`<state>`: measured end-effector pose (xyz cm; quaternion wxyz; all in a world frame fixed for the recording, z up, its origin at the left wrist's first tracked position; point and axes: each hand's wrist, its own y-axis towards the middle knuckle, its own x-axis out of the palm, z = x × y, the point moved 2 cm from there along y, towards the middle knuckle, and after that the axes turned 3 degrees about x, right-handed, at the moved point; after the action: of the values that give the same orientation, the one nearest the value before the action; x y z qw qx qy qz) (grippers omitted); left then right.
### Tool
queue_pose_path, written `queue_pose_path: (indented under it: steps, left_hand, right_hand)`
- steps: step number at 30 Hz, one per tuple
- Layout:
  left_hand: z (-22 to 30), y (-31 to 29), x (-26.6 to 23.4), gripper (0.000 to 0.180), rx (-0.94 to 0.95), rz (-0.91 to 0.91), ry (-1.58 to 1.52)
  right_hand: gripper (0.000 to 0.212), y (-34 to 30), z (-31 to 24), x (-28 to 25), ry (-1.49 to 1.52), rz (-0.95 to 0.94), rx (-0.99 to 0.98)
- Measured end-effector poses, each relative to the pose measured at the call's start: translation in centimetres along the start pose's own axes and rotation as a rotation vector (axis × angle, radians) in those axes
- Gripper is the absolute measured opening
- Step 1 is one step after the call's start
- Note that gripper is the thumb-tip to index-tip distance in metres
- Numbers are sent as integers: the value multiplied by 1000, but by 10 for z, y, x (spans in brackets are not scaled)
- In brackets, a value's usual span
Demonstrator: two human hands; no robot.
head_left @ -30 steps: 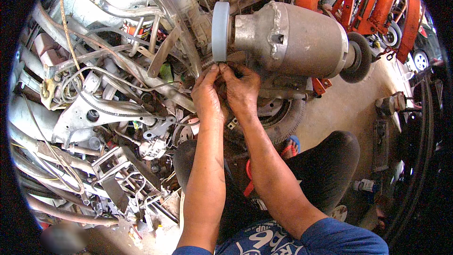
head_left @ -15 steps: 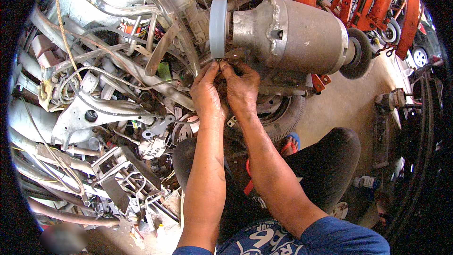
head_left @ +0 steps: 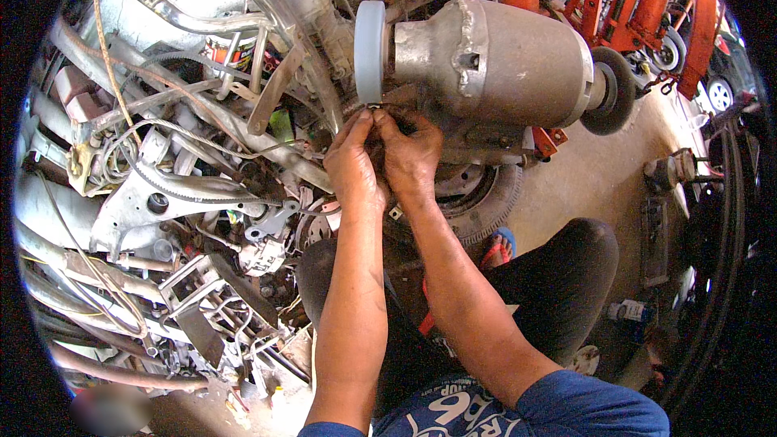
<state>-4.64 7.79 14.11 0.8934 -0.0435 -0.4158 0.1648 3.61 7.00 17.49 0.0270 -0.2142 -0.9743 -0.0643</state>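
A bench grinder (head_left: 518, 57) with a rounded grey-brown motor housing stands in front of me. Its pale blue-grey grinding wheel (head_left: 370, 48) is at the left end. My left hand (head_left: 353, 158) and my right hand (head_left: 413, 154) meet just under that wheel, thumbs side by side. Between the fingertips they pinch a small dark piece (head_left: 375, 106), which is at the wheel's lower edge; its kind is too small to make out. Both hands are closed, and the fingers beneath are partly hidden.
Scrap metal parts, tubes and cables are heaped on the left, with a pale control arm (head_left: 154, 202) among them. A second, dark wheel (head_left: 611, 91) sits at the grinder's right end. Orange metal frames (head_left: 603, 0) stand at the far right. A tyre (head_left: 494, 206) lies under the grinder.
Both hands stay pinched together at the wheel's lower edge, with only a slight shift. The whole view has moved a little.
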Motion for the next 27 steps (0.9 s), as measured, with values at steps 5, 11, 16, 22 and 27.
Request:
queue_pose_path:
  steps: [5, 11, 16, 22, 27]
  left_hand:
    - [5, -7, 5, 28, 47, 24, 39]
    - [11, -14, 13, 27, 30, 26, 54]
    - [11, -15, 14, 27, 33, 5, 43]
    - [3, -6, 3, 27, -1, 20, -20]
    - [3, -2, -1, 27, 29, 13, -8]
  right_hand:
    - [20, -2, 0, 0, -6, -15, 87]
    - [18, -1, 6, 1, 34, -1, 69]
    - [19, -1, 6, 0, 57, 0, 92]
    - [18, -4, 0, 0, 106, -23, 103]
    - [20, -4, -3, 2, 59, -40, 85]
